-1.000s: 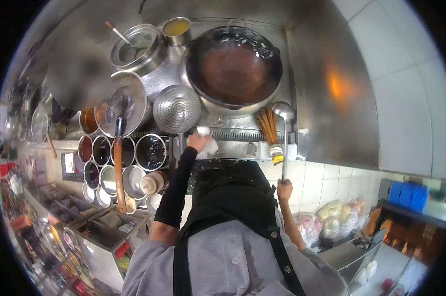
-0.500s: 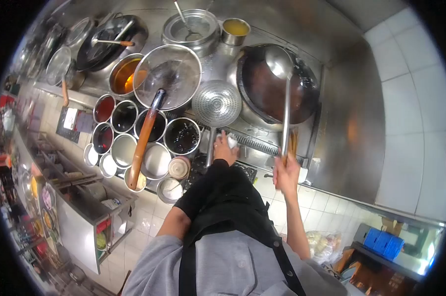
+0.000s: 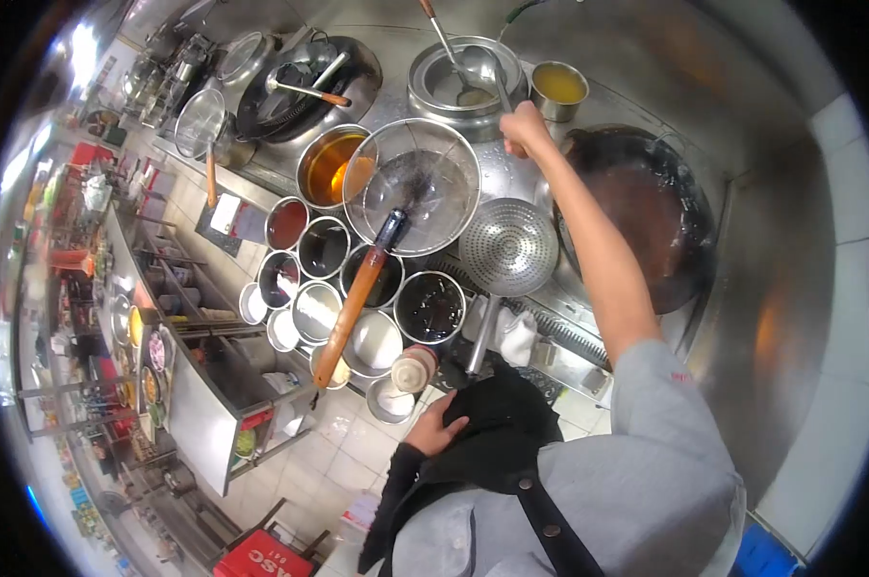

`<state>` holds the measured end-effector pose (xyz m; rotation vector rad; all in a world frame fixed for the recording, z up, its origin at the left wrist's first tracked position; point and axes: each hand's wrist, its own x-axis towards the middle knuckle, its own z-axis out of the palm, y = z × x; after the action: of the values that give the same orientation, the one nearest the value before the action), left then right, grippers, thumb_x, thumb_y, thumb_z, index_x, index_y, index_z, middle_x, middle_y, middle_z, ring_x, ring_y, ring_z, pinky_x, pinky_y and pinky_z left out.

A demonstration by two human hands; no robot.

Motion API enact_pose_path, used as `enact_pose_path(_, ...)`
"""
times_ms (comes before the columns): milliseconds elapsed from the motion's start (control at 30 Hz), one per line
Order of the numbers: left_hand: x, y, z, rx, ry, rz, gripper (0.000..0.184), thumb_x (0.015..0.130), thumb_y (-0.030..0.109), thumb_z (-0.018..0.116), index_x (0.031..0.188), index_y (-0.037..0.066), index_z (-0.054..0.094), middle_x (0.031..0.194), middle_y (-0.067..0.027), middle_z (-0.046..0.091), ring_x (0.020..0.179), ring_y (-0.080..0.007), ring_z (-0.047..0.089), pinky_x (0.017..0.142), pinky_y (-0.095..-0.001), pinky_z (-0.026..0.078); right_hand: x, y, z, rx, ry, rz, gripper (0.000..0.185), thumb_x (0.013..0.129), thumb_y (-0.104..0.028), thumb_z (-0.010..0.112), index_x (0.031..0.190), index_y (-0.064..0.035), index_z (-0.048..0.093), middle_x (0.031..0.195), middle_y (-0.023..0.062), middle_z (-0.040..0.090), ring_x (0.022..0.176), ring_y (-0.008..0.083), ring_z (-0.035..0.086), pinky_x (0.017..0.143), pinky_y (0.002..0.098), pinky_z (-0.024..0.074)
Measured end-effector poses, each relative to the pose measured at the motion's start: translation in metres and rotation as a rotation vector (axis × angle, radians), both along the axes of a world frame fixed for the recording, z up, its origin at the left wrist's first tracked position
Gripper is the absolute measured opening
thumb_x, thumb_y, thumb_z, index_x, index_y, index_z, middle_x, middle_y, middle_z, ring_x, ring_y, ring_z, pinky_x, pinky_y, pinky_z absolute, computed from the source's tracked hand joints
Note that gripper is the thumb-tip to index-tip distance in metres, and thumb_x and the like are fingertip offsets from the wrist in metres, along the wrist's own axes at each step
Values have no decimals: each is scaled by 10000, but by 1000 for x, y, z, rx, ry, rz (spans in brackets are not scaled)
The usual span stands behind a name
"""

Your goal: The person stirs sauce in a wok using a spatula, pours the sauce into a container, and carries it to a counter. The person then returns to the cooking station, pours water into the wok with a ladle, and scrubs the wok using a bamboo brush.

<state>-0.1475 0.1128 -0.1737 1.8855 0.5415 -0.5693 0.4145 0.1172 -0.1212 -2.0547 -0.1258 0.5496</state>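
Note:
My right hand (image 3: pixel 526 130) is closed around the handle of a metal ladle (image 3: pixel 482 63). The ladle's bowl is over the round metal pot (image 3: pixel 421 96) at the back, where a second ladle (image 3: pixel 442 34) with a wooden handle end leans. A small pot of yellow liquid (image 3: pixel 559 84) stands beside my right wrist. Under my forearm, to the right, sits a black wok (image 3: pixel 686 183) with steaming reddish-brown contents. My left hand (image 3: pixel 437 428) rests against my black apron (image 3: pixel 502 413), thumb and forefinger apart, near a capped container (image 3: pixel 413 370); its other fingers are partly hidden.
A perforated skimmer (image 3: pixel 508 247) lies beside a crumpled white cloth (image 3: pixel 517 337). A large mesh strainer (image 3: pixel 425 183) with a wooden handle stretches over several seasoning pots. An amber liquid pot (image 3: pixel 321 173) and another wok (image 3: pixel 357 82) stand left. A steel counter (image 3: pixel 189 447) is lower left.
My right hand has carried the ladle from over the wok to the back pot. My left hand has left the white cloth and drawn back to my apron. The view has shifted.

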Motion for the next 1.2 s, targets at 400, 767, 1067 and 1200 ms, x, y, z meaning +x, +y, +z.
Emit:
enact_pose_path(400, 14, 24, 62, -190, -46, 199, 607, 991, 187, 678, 1522, 48, 419, 1484, -162, 530, 1328, -316, 555, 1069, -419, 489, -66, -58, -11, 1368, 1086, -228, 201, 954, -18, 605, 1077, 87, 485, 729, 35, 515, 510, 64, 469, 410, 179, 375)
enact_pose_path(767, 45, 73, 118, -249, -286, -289, 596, 1000, 161, 647, 1536, 72, 404, 1390, -139, 597, 1185, -258, 641, 1015, -378, 522, -284, -192, 92, 1354, 831, -483, 210, 996, -80, 576, 1124, 85, 547, 782, 20, 533, 520, 41, 444, 382, 167, 362)
enact_pose_path(1067, 31, 82, 124, -303, -377, -462, 562, 989, 89, 655, 1508, 46, 442, 1383, -129, 596, 1229, -239, 604, 1016, -368, 525, -348, -264, 64, 1285, 565, -824, 121, 926, -1, 609, 965, 93, 542, 712, 45, 531, 501, 82, 467, 417, 185, 384)
enact_pose_path(1200, 37, 84, 119, -321, -415, -544, 539, 993, 91, 650, 1496, 58, 461, 1379, -137, 599, 1212, -242, 618, 989, -365, 542, -304, -323, 70, 1439, 475, -923, 335, 858, 80, 581, 1104, 215, 398, 715, 81, 522, 478, 126, 491, 406, 212, 412)
